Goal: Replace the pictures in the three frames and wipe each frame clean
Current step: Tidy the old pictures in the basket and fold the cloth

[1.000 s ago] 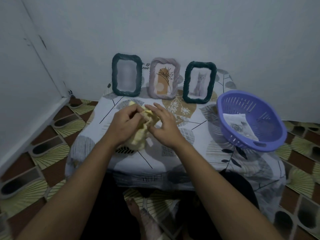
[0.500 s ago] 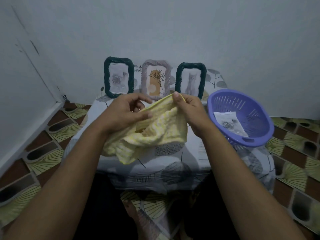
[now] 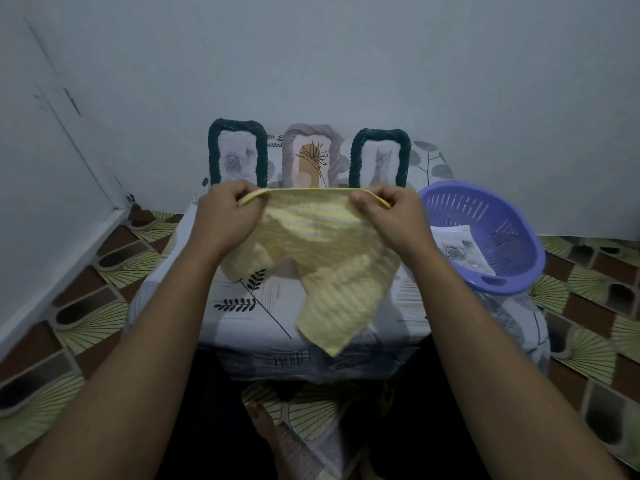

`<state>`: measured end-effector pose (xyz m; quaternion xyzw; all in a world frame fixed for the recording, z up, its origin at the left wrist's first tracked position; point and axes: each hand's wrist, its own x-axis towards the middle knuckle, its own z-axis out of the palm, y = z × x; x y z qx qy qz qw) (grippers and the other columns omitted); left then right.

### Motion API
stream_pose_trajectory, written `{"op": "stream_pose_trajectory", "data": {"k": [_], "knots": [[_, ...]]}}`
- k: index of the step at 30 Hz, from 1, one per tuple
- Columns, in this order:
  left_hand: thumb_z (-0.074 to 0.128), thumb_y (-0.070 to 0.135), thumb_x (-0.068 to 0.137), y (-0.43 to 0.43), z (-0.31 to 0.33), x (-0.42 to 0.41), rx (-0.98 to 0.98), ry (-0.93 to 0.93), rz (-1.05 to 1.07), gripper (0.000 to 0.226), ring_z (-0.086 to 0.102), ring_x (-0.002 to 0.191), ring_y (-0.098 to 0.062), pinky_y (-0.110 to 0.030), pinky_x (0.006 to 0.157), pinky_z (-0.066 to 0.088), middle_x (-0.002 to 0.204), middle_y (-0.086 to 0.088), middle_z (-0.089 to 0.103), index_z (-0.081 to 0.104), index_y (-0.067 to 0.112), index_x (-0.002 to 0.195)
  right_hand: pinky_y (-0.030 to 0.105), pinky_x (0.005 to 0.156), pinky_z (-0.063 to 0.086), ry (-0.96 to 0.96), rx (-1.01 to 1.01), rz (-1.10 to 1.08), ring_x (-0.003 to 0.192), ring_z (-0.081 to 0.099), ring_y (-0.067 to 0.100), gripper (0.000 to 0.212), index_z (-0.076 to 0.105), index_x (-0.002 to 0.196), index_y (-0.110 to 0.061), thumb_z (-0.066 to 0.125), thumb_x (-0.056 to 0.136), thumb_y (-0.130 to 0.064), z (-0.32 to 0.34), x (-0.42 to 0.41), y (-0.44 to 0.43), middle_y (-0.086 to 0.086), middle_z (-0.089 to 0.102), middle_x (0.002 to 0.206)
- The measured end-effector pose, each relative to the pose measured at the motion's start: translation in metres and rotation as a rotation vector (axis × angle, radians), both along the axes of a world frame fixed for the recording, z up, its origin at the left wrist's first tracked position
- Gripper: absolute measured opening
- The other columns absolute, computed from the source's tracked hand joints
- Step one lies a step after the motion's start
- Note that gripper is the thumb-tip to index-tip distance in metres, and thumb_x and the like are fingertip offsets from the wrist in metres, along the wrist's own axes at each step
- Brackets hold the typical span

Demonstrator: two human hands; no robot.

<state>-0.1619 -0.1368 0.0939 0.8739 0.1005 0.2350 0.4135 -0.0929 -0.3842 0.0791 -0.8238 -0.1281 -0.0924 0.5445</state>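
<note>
Yellow cloth [image 3: 322,244] pinched taut by left hand [image 3: 225,216] and right hand [image 3: 391,220], mid-picture; upright frames [image 3: 288,150] just behind, upper centre, could have been toppled if cloth was swung forward

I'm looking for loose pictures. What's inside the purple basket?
A printed sheet with a grey rose lies in the purple basket, towards its left wall. Whether more sheets lie beneath it cannot be seen, because it covers that part of the bottom.

Dim, bluish light is spreading evenly around the yellow cloth [image 3: 329,237]. Far from it, wide-angle distortion is bending the view's edges.
</note>
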Motion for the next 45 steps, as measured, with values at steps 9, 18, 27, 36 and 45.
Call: {"op": "stream_pose_trajectory", "data": {"k": [9, 18, 27, 36, 45], "knots": [[0.042, 0.033, 0.081, -0.012, 0.009, 0.013, 0.027, -0.015, 0.003, 0.032, 0.053, 0.085, -0.017, -0.037, 0.085, 0.029, 0.083, 0.004, 0.063, 0.068, 0.015, 0.08, 0.02, 0.075, 0.047, 0.244, -0.215, 0.421, 0.075, 0.062, -0.008, 0.036, 0.076, 0.102, -0.032, 0.064, 0.083, -0.004, 0.003, -0.004, 0.007, -0.025, 0.071, 0.08], [0.043, 0.042, 0.083, -0.038, 0.002, 0.062, 0.286, 0.127, -0.075, 0.026, 0.052, 0.106, -0.028, -0.043, 0.095, 0.029, 0.103, -0.006, 0.061, 0.064, 0.028, 0.078, 0.035, 0.071, 0.049, 0.401, -0.066, 0.462, 0.075, 0.06, 0.017, 0.019, 0.065, 0.086, -0.017, 0.06, 0.068, -0.023, -0.012, -0.015, 0.038, 0.005, 0.064, 0.085], [0.065, 0.037, 0.089, -0.046, -0.042, 0.06, 0.262, 0.243, -0.07, 0.03, 0.043, 0.131, -0.021, -0.043, 0.102, 0.021, 0.137, 0.006, 0.054, 0.064, 0.04, 0.119, 0.031, 0.079, 0.057, 0.54, 0.146, 0.213, 0.085, 0.071, 0.016, 0.015, 0.071, 0.099, -0.017, 0.065, 0.095, -0.031, -0.037, -0.005, 0.022, 0.001, 0.076, 0.092], [0.069, 0.038, 0.088, -0.013, -0.084, 0.022, 0.059, 0.353, -0.116, 0.027, 0.06, 0.07, -0.02, -0.029, 0.062, 0.042, 0.069, 0.0, 0.061, 0.057, 0.019, 0.072, 0.032, 0.065, 0.052, 0.666, 0.496, -0.176, 0.091, 0.066, 0.02, 0.032, 0.057, 0.116, -0.013, 0.064, 0.094, -0.036, -0.053, 0.005, -0.01, 0.006, 0.067, 0.107], [0.05, 0.059, 0.095, -0.035, -0.106, 0.012, 0.108, 0.666, -0.144, 0.055, 0.056, 0.074, -0.026, -0.032, 0.064, 0.038, 0.074, -0.007, 0.058, 0.05, 0.014, 0.066, 0.035, 0.075, 0.052, 0.658, 0.477, -0.194, 0.098, 0.063, 0.023, 0.039, 0.05, 0.127, -0.012, 0.061, 0.097, -0.035, -0.055, 0.002, -0.017, 0.009, 0.063, 0.119]]}}
